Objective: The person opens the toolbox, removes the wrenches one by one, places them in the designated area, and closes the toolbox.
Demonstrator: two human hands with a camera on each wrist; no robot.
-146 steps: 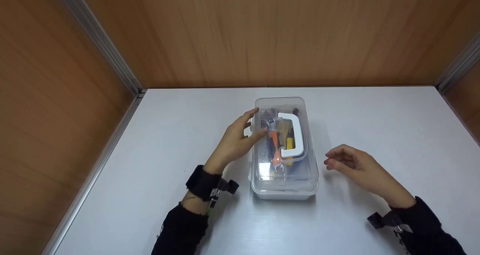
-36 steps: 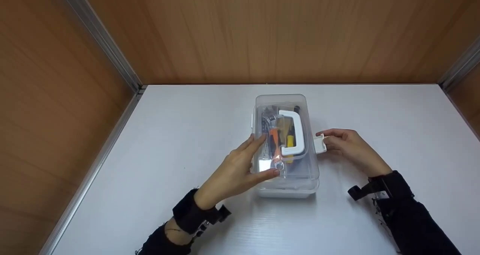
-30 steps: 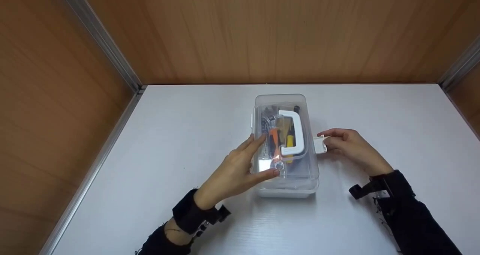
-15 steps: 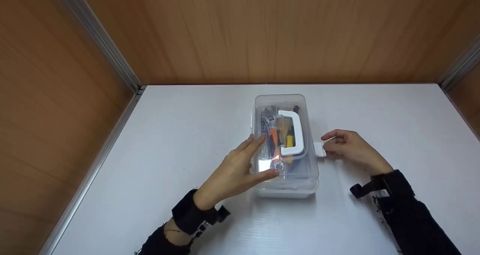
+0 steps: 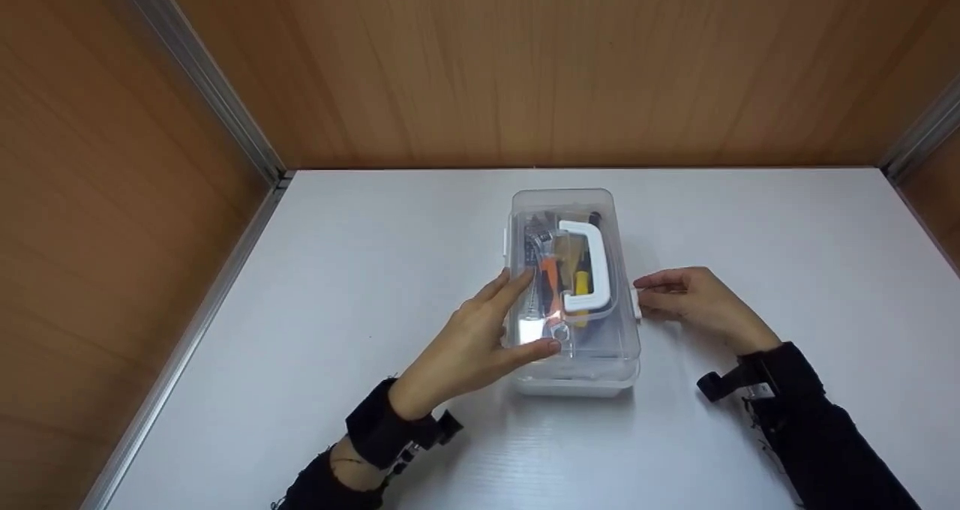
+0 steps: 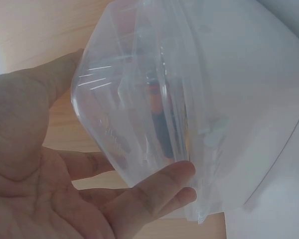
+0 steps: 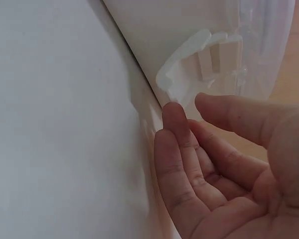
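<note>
A clear plastic box with a white handle on its lid stands mid-table. An orange wrench and a yellow screwdriver show through the lid. My left hand rests on the box's left side, fingers straight on the lid and thumb on its near part. In the left wrist view the left hand spans the box's corner. My right hand touches the white latch on the box's right side with straight fingers. The right wrist view shows the fingertips at the latch.
The white table is boxed in by wooden walls at the back, left and right, with metal rails in the corners. A second white latch sits on the box's left side. Black straps are on both wrists.
The white latch stuck out sideways in my right hand's pinch; now it lies close against the box side under straight fingers. My left hand has stayed on the lid.
</note>
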